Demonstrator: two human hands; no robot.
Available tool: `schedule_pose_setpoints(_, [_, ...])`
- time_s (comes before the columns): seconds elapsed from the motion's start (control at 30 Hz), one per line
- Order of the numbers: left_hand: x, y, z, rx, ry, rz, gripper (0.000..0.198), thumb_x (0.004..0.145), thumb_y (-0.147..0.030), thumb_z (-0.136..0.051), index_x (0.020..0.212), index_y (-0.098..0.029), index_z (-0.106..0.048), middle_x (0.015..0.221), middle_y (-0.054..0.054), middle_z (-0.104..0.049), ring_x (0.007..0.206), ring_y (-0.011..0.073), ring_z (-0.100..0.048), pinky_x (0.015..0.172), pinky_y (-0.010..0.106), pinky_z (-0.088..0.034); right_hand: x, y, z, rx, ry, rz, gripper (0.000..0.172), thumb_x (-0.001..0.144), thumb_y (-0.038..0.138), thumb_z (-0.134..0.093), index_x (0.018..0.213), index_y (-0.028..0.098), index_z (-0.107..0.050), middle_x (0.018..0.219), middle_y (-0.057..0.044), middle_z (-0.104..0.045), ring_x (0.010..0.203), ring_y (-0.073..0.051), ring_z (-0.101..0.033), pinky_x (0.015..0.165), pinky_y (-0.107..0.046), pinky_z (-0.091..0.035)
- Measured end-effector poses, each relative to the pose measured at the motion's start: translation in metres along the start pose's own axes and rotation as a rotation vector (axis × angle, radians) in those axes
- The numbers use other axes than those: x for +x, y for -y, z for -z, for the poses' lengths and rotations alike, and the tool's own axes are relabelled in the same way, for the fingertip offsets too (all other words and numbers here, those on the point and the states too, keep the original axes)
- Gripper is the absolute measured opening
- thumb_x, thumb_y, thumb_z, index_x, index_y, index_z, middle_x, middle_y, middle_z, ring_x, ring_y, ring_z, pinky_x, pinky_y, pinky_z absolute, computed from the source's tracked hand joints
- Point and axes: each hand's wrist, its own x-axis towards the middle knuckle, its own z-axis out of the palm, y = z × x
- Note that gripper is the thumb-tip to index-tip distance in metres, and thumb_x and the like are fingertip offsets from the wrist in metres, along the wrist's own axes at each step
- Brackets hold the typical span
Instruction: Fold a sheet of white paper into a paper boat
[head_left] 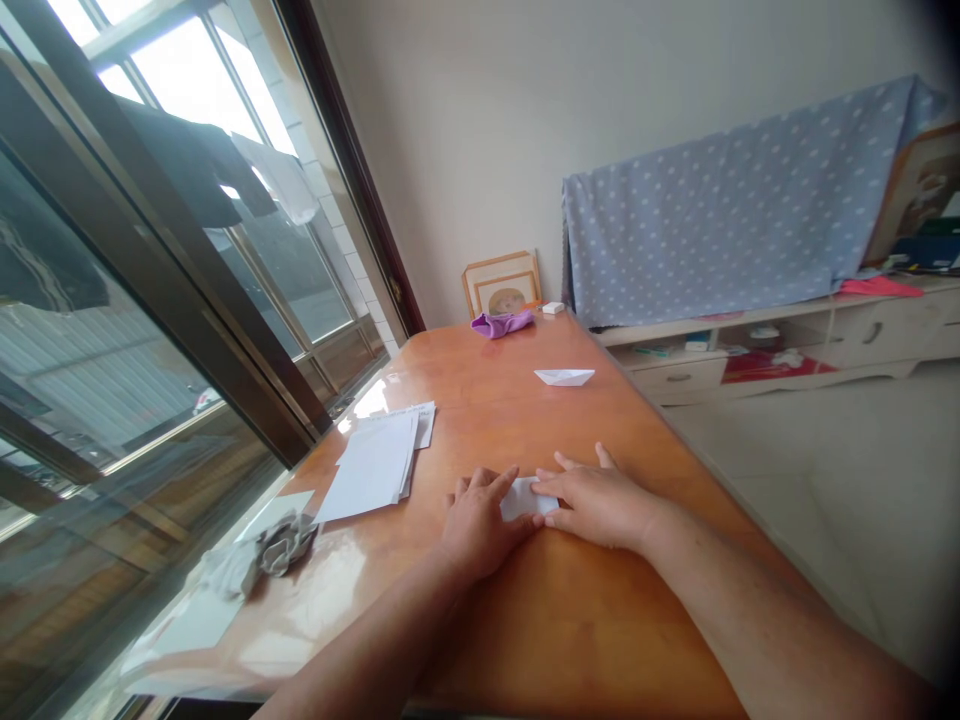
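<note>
The folded white paper (527,499) lies between the left hand (478,523) and the right hand (598,503), long axis going from hand to hand. All fingers are spread, no pinching; the right fingertips (547,482) press its end, so right hand is nearer.

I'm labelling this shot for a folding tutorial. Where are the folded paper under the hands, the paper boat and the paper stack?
folded paper (519,502), head view, its visible middle between the hands
paper boat (564,377), head view, middle of its hull
paper stack (367,470), head view, middle of the top sheet
</note>
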Motion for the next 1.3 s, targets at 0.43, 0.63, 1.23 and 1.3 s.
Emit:
schedule_pose_setpoints(0.43, [0.008, 0.021, 0.017, -0.282, 0.18, -0.016, 0.085, 0.078, -0.037, -0.07, 0.155, -0.03, -0.034, 0.132, 0.006, -0.056, 0.12, 0.0279, -0.05, 0.107, 0.041, -0.037, 0.003, -0.007, -0.007, -0.034, -0.022, 0.036, 0.052, 0.091, 0.045, -0.05, 0.143, 0.039, -0.052, 0.154, -0.003, -0.047, 0.149, -0.039, -0.026, 0.107, -0.079, 0.007])
schedule_pose_setpoints(0.63, [0.01, 0.032, 0.018, -0.38, 0.225, -0.067, 0.088, 0.077, -0.024, -0.068, 0.156, -0.03, -0.032, 0.133, 0.006, -0.055, 0.11, 0.0229, -0.053, 0.103, 0.04, -0.04, 0.001, -0.004, -0.005, -0.013, -0.017, 0.023, 0.05, 0.091, 0.045, -0.05, 0.141, 0.038, -0.055, 0.153, -0.003, -0.049, 0.149, -0.039, -0.025, 0.107, -0.078, 0.011])
schedule_pose_setpoints(1.23, [0.009, 0.046, 0.017, -0.553, 0.264, -0.108, 0.087, 0.073, -0.012, -0.063, 0.154, -0.032, -0.036, 0.129, 0.004, -0.056, 0.09, 0.0153, -0.054, 0.087, 0.032, -0.047, -0.001, 0.0, -0.002, -0.023, 0.011, 0.004, 0.049, 0.092, 0.043, -0.049, 0.14, 0.039, -0.056, 0.154, -0.001, -0.047, 0.15, -0.039, -0.023, 0.111, -0.075, 0.008])
schedule_pose_setpoints(1.3, [0.008, 0.047, 0.018, -0.556, 0.263, -0.12, 0.087, 0.073, -0.012, -0.062, 0.154, -0.031, -0.036, 0.127, 0.004, -0.057, 0.089, 0.0152, -0.054, 0.085, 0.032, -0.048, -0.001, 0.0, -0.002, -0.02, 0.012, 0.004, 0.049, 0.092, 0.043, -0.049, 0.14, 0.038, -0.056, 0.154, -0.001, -0.047, 0.15, -0.039, -0.022, 0.11, -0.075, 0.008])
